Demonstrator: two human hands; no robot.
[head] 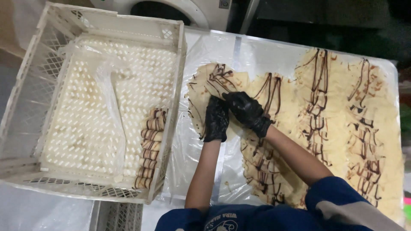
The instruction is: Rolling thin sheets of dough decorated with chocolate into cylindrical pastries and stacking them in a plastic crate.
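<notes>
On the left we saw a white crate (38,77) holding rolled crepes (150,149) (stacked against its right wall). At the bench (205,42), our gloved left hand (215,119) and right hand (247,112) pinched a chocolate-drizzled crepe (209,85), apparently mid-fold; rolling it tight seemed next. More crepes (342,115) lay rightward.

A crate (92,102) is sitting at the worktop's (205,47) left edge, with rolled crepes (150,147) lying stacked along its right wall and a plastic sheet (107,92) lying inside. Right of the crate, flat crepes (338,119) are lying in rows across to the worktop's right edge. Both hands (233,113) are resting on the leftmost crepe (209,85), just beside the crate.
</notes>
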